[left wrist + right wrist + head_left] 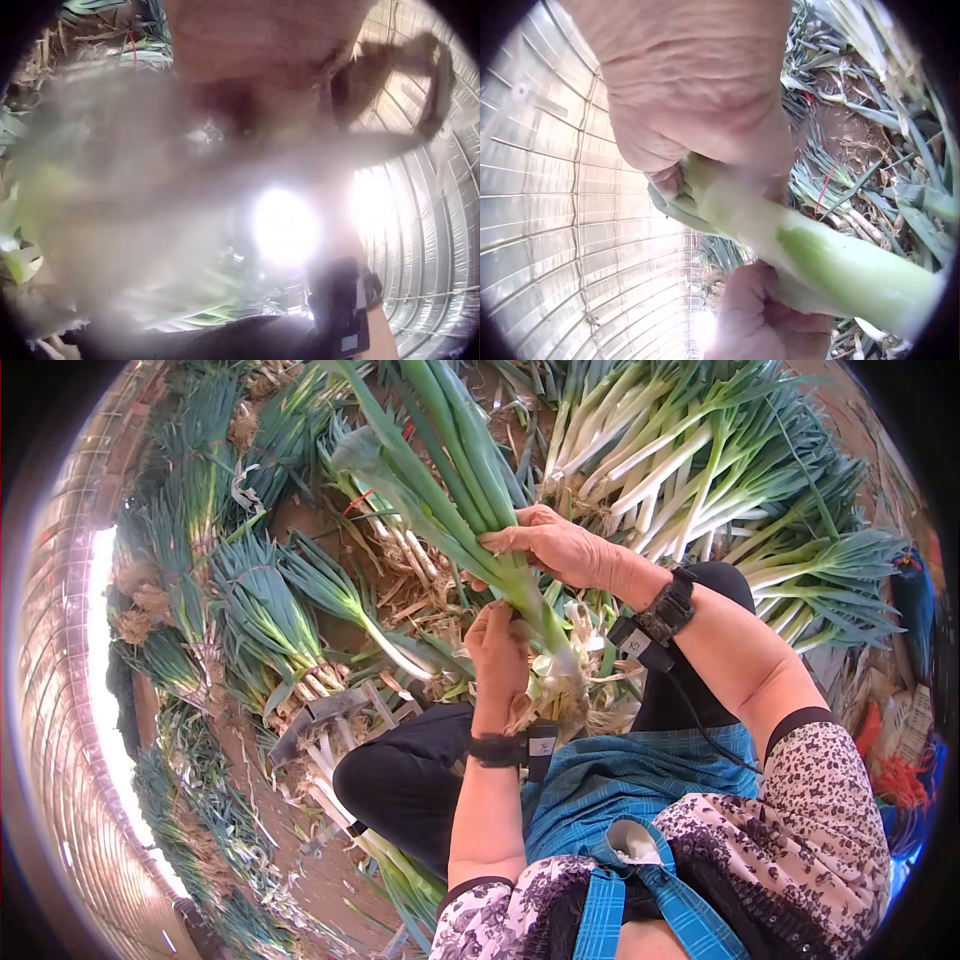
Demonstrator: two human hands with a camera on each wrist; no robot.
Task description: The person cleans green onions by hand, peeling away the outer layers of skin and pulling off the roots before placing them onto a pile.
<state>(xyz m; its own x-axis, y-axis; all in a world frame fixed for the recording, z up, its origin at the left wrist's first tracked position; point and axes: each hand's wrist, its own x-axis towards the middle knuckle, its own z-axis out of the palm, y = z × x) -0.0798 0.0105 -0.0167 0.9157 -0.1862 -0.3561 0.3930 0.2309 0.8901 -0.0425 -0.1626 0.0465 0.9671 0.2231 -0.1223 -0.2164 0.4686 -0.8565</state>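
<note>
Held leek (470,510): it slants up and away from the blue apron (620,780). The root end is just beyond the apron's edge, over the knees, and the green leaves point far from it. The step in hand looks like stripping the loose outer skin off the pale lower stem.
Right hand (555,545): its fingers are curled round the stalk about mid-length, farther from the apron than the other hand. The right wrist view shows this grip wrapped close on the stem.
Left hand (500,655): it is nearer the apron, with fingers folded onto the lower stem among pale, ragged skins. The left wrist view is too blurred to add more.
Next move on the leek: I judge it calls for the right hand to brace the stalk while the left draws the skin down toward the roots, without snapping the stem.
Count, white-stemmed pile (700,460): one heap, beyond the apron to the right, with too many stalks to count.
Count, leafy bundles (260,610): several, beyond the apron to the left, too overlapped for a firm number.
Count, leeks held: one.
Count, hands: two, both on that leek.
Count, black wristbands (665,610): two, one per wrist.
</note>
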